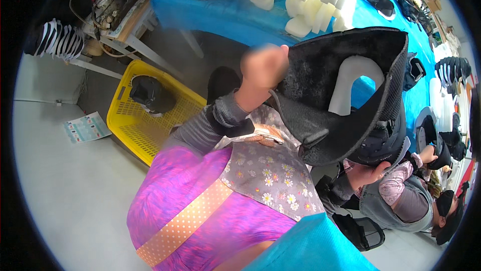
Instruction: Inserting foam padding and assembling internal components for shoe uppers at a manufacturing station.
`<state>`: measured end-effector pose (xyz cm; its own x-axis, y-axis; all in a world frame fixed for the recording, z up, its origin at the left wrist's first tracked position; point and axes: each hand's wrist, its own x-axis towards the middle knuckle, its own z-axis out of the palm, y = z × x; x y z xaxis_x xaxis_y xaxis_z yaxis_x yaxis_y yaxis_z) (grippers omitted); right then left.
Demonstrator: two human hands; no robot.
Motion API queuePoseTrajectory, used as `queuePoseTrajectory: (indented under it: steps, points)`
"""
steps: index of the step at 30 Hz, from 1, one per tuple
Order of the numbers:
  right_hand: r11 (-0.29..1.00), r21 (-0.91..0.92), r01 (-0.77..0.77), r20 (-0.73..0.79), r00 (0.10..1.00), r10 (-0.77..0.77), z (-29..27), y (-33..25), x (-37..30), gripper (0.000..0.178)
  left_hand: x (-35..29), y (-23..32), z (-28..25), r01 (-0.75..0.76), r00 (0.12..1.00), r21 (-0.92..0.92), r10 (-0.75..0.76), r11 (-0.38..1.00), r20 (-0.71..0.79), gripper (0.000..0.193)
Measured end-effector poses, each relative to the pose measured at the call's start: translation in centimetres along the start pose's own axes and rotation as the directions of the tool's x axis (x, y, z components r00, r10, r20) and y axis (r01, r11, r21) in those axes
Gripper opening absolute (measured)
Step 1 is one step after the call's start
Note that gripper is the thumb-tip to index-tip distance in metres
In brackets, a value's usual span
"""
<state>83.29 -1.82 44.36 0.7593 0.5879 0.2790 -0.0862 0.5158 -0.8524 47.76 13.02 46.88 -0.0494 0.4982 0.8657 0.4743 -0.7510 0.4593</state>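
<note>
A large black boot-like piece [310, 70], dark-lined and wide open at the top, is between my hands. A pale grey U-shaped piece [343, 88] shows in its opening, with blue visible through the gap. My left hand [264, 73], blurred, is closed at the left edge of the boot; its fingertips are partly hidden. Under the lower right part, my right hand [368, 173] supports it with the thumb against its side and the other fingers mostly hidden.
A yellow basket [123, 120] with a black shoe [150, 93] in it stands at the left. White foam pieces [320, 0] lie on the blue-covered table [215, 18]. At the right, a co-worker [408, 196] handles a black shoe [441, 155]. A machine [112, 8] sits on a bench.
</note>
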Motion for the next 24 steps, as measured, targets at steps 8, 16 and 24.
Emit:
queuePoseTrajectory:
  steps: [8,16,24]
  points:
    - [0.902,0.280,-0.329,0.231,0.935,0.269,1.1,0.3,-0.2,0.065,0.4,1.5,-1.3,0.720,0.594,-0.692,-0.552,0.042,0.585,0.035]
    - [0.950,0.066,-0.305,0.254,0.926,0.279,-1.1,0.8,1.7,0.063,3.1,0.5,-3.2,0.608,0.750,-0.416,-0.317,0.676,0.581,0.035]
    - [0.919,-0.062,-0.390,0.272,0.879,0.391,-2.1,2.5,1.6,0.061,3.4,0.9,-3.8,0.822,0.568,-0.436,-0.477,0.366,0.671,0.032]
